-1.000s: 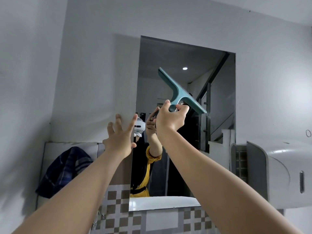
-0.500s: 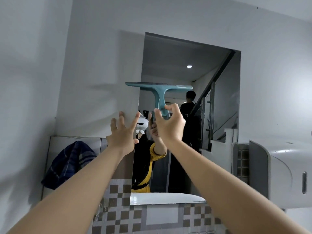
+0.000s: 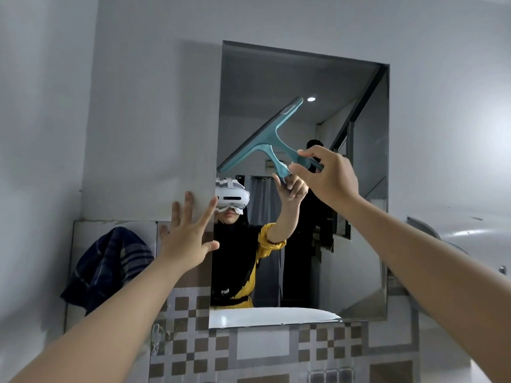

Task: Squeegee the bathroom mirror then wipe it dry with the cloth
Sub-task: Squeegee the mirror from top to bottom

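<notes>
Since half a second ago the squeegee (image 3: 269, 139) has swung from a level blade to a steep tilt, its upper end now high toward the right and its lower end down by the mirror's left edge. The right hand (image 3: 329, 178) pinches the teal handle between thumb and fingers, out in front of the mirror (image 3: 345, 244), while the left hand (image 3: 186, 239) is spread flat, fingers apart, against the mirror's left edge as if steadying it. Whether the rubber edge touches the glass cannot be told from this view. The squeegee pass looks to be in hand and the drying not yet begun: the cloth (image 3: 107, 268), dark blue with pale stripes, hangs on the wall panel to the left, well apart from both hands. To do this stroke well, I would bring the blade back level near the top of the glass, press its whole length evenly against the surface, and draw it down in one steady pull, overlapping each pass a little. A tilted blade is likely to leave streaks at one end. The pinch grip seems light; a fuller grip on the handle should give firmer pressure.
</notes>
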### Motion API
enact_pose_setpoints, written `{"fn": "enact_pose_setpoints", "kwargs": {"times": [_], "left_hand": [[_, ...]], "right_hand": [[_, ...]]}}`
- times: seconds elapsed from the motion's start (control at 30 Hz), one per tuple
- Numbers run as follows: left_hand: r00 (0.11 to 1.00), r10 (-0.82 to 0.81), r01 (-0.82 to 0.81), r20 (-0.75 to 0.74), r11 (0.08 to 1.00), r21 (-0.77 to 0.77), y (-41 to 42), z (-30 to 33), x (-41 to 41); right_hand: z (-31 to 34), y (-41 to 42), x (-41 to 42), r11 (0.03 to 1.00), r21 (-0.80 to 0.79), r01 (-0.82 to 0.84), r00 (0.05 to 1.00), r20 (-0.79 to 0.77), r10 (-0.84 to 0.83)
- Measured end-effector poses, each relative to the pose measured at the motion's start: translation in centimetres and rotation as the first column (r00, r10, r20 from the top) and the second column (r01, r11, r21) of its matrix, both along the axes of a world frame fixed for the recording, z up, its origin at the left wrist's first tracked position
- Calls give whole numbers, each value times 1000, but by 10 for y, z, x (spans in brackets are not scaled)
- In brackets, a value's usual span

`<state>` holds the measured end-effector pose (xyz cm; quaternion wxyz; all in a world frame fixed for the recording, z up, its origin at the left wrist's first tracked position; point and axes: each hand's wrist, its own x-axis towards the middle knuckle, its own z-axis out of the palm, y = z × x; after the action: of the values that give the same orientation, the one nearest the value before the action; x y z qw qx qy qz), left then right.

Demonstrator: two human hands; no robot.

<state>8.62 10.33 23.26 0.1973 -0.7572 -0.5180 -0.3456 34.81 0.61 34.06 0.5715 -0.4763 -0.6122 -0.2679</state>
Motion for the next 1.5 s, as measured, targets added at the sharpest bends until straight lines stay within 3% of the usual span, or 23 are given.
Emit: {"fn": "enact_pose_setpoints", "kwargs": {"times": [0.17, 0.53, 0.87, 1.07, 1.5], "left_hand": [[1000, -16, 16, 20, 1000, -18, 3, -1, 1], [1000, 6, -6, 12, 999, -53, 2, 1, 2], [1000, -7, 8, 27, 999, -48, 1, 1, 3], [999, -3, 4, 37, 999, -43, 3, -1, 4], [997, -18, 21, 80, 999, -36, 1, -1, 8]], "right_hand": [[-1, -9, 44, 1000, 8, 15, 999, 47, -16], [-28, -34, 150, 998, 19, 60, 984, -169, -56], [-65, -26, 146, 1000, -18, -21, 947, -321, 14], [-86, -17, 101, 999, -36, -12, 910, -415, -4], [-67, -10, 22, 967, 7, -253, 573, -805, 156]]}}
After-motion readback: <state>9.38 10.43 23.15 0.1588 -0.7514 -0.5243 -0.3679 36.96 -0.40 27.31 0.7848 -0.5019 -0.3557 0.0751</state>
